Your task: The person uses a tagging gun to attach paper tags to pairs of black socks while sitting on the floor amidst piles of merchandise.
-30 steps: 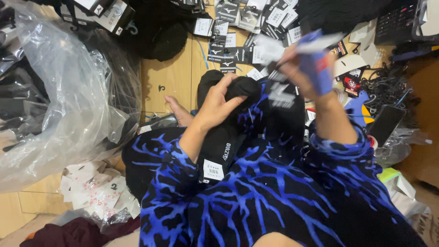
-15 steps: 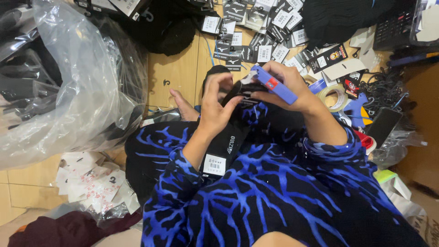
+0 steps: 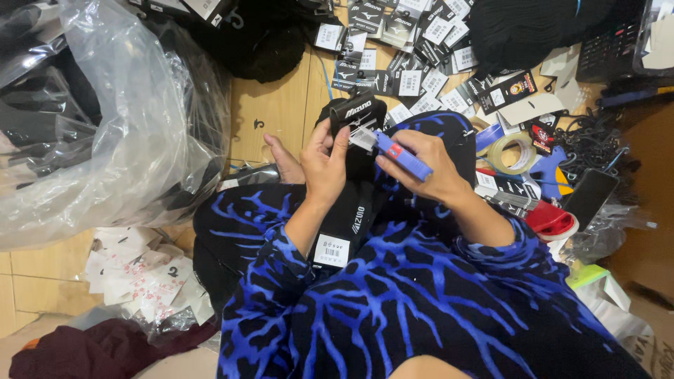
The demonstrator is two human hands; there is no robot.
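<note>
The left hand (image 3: 324, 165) pinches the far top end of a black sock bundle (image 3: 354, 203), whose long axis runs near-to-far over the lap, while the right hand (image 3: 432, 168), closed round a blue tagging gun (image 3: 399, 152), points its tip leftward at that pinched end.

I see a big clear plastic bag (image 3: 105, 126) at nine o'clock, scattered black cardboard tags (image 3: 414, 49) at twelve, a roll of clear tape (image 3: 511, 153) at two — white stickers (image 3: 144, 277) at eight.
</note>
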